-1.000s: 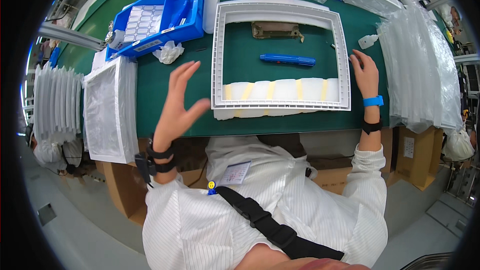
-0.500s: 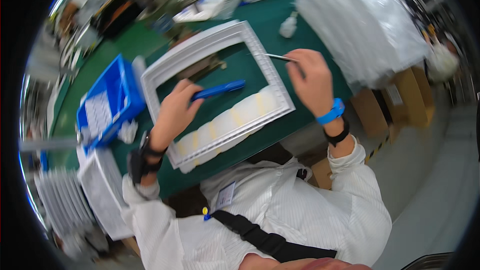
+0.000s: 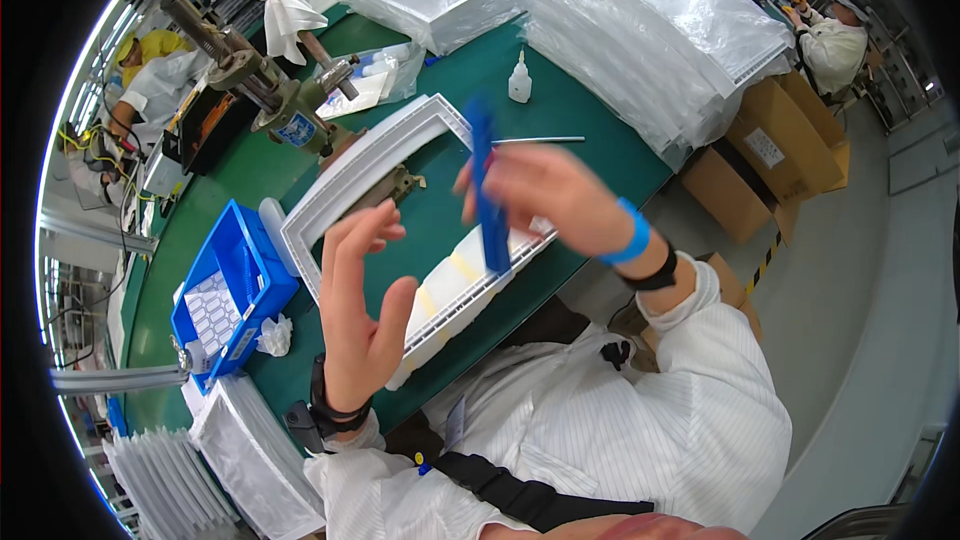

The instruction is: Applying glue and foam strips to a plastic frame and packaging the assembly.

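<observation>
My right hand (image 3: 550, 198), blurred by motion, grips a long blue stick-shaped tool (image 3: 488, 190) that stands nearly upright in the picture. The tool's exact kind is smeared. My left hand (image 3: 358, 315) holds nothing; its thumb and fingers are spread above the left part of a white rectangular plastic frame (image 3: 345, 175). Along the frame's near side runs white padding (image 3: 450, 285) with yellowish strips. A thin metal rod (image 3: 555, 139) lies on the green table just beyond my right hand. My right hand and the tool hide the frame's right side.
A blue bin (image 3: 262, 302) with labels stands at left, crumpled white paper (image 3: 275, 336) beside it. Behind the frame is a bench press (image 3: 290, 105). A small white bottle (image 3: 520, 80) stands farther back. Plastic-wrapped panels (image 3: 650, 30) fill the back right; cardboard boxes (image 3: 775, 155) sit below.
The blue tool has passed from my left hand to my right. The metal rod, earlier in my right hand, now lies on the table. My left hand has opened and drawn nearer.
</observation>
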A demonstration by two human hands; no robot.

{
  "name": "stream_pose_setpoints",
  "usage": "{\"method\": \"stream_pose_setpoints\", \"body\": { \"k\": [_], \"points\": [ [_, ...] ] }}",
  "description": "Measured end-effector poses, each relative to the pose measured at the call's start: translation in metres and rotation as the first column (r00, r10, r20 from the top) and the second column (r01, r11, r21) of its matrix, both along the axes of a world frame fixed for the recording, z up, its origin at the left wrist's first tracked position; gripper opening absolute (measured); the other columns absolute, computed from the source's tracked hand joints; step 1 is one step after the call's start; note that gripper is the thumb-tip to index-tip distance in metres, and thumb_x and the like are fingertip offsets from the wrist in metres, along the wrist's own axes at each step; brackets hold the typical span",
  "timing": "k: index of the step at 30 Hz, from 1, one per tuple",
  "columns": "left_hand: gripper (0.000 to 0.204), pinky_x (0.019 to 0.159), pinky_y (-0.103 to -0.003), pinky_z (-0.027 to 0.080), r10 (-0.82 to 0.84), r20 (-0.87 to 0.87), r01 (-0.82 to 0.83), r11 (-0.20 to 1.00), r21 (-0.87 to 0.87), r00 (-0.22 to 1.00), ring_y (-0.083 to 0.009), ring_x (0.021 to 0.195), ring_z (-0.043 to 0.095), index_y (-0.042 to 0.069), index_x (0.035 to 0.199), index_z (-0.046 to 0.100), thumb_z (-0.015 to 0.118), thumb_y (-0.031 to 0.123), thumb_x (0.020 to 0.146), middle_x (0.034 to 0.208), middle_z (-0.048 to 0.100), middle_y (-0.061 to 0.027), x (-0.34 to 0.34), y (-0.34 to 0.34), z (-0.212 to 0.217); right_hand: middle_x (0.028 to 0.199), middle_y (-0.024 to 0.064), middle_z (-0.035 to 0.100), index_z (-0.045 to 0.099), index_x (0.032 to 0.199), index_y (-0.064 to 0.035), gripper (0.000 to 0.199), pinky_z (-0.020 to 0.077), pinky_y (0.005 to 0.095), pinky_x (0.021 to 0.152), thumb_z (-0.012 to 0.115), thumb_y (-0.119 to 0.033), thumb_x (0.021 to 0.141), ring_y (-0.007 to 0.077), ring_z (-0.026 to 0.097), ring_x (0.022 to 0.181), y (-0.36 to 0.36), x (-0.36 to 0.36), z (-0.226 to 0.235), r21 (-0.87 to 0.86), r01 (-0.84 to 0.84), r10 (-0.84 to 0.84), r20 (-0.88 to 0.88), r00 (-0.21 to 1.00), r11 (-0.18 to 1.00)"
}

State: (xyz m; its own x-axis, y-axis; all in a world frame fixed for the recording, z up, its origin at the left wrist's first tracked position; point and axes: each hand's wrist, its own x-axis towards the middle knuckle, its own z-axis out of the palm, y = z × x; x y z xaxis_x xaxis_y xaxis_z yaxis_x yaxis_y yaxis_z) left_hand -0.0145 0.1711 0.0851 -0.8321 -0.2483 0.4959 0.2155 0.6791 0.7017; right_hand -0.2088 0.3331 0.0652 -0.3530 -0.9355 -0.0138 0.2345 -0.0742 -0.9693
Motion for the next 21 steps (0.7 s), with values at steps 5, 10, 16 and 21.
{"method": "stream_pose_setpoints", "body": {
  "k": [5, 10, 16, 21],
  "points": [
    [0.039, 0.087, -0.033, 0.047, -0.035, -0.011, 0.036, 0.996, 0.076, 0.999, -0.0248, 0.098, 0.062, 0.000, 0.121, 0.060, 0.060, -0.003, 0.082, 0.112, 0.060, -0.0158, 0.011, 0.002, -0.011, 0.114, 0.0145, 0.066, 0.057, 0.115, -0.0025, 0.026, 0.0498, 0.0203, 0.059, 0.047, -0.022, 0.102, 0.0114, 0.063, 0.074, -0.001, -0.113, -0.023, -0.221, 0.340, -0.249, 0.357, 0.900, 0.914],
    [0.025, 0.089, -0.033, 0.046, -0.058, 0.056, 0.053, 0.995, 0.086, 0.997, -0.0239, 0.099, 0.061, -0.002, 0.109, 0.064, 0.057, 0.000, 0.085, 0.108, 0.062, -0.0148, 0.013, 0.006, -0.009, 0.117, 0.0241, 0.063, 0.053, 0.111, 0.0016, 0.026, 0.0601, 0.0329, 0.086, 0.049, -0.023, 0.102, 0.0267, 0.068, 0.102, -0.010, -0.157, -0.023, -0.266, 0.455, -0.331, 0.402, 0.854, 0.850],
    [0.022, 0.089, -0.032, 0.045, -0.039, 0.070, 0.032, 0.995, 0.094, 0.997, -0.0237, 0.100, 0.061, -0.002, 0.107, 0.065, 0.058, 0.001, 0.086, 0.108, 0.064, -0.0142, 0.015, 0.005, -0.008, 0.115, 0.0277, 0.063, 0.053, 0.107, 0.0027, 0.029, 0.0619, 0.0304, 0.083, 0.050, -0.026, 0.103, 0.0258, 0.070, 0.098, -0.007, -0.165, -0.019, -0.263, 0.471, -0.345, 0.409, 0.845, 0.842],
    [0.021, 0.087, -0.031, 0.046, -0.039, 0.074, 0.032, 0.995, 0.093, 0.997, -0.0238, 0.098, 0.062, -0.002, 0.107, 0.066, 0.059, 0.002, 0.087, 0.107, 0.064, -0.0143, 0.012, 0.006, -0.009, 0.114, 0.0276, 0.065, 0.056, 0.104, 0.0025, 0.030, 0.0627, 0.0280, 0.079, 0.052, -0.028, 0.102, 0.0218, 0.071, 0.093, 0.001, -0.179, -0.025, -0.294, 0.476, -0.343, 0.406, 0.847, 0.829]
  ]
}}
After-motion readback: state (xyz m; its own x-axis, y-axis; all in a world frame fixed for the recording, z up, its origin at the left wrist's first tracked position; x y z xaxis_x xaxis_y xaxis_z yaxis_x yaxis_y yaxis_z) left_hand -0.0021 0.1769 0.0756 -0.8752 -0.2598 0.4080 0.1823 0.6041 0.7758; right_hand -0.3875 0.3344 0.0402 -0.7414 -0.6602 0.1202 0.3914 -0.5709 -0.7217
